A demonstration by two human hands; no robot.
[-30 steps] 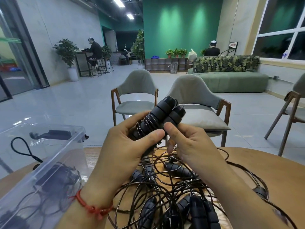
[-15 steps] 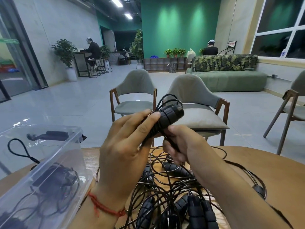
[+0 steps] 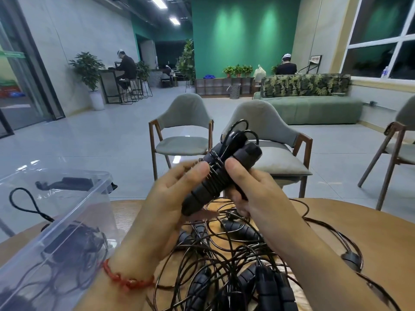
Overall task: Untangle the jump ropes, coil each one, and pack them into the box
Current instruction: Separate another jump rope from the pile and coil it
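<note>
You've got both hands up over the table (image 3: 359,223), working one bundle: your left hand (image 3: 161,212) and right hand (image 3: 253,189) are both clamped on the pair of black handles (image 3: 215,176), which sit side by side with cord wound tight round their middle. Left thumb presses the wrapped part from one side, right thumb from the other, so it's a two-handed grip on the same thing. A small loop of cord (image 3: 241,129) pokes out past the top ends of the handles.

Right under your wrists is the mess: a tangled pile of jump ropes (image 3: 215,261) spread across the wooden tabletop, thin dark cords looping over each other with several ribbed handles buried in them. Some loops run out toward the right edge of the table. Your forearms cover a good chunk of it, so how many ropes are in there, can't tell.

The clear plastic box (image 3: 74,223) sits on the table to your left, just beside the pile, tilted in the view. There's already dark rope stuff inside it, seen through the wall.

Past the table, two grey chairs (image 3: 184,129) face you, and a green sofa (image 3: 314,108) stands further back.
</note>
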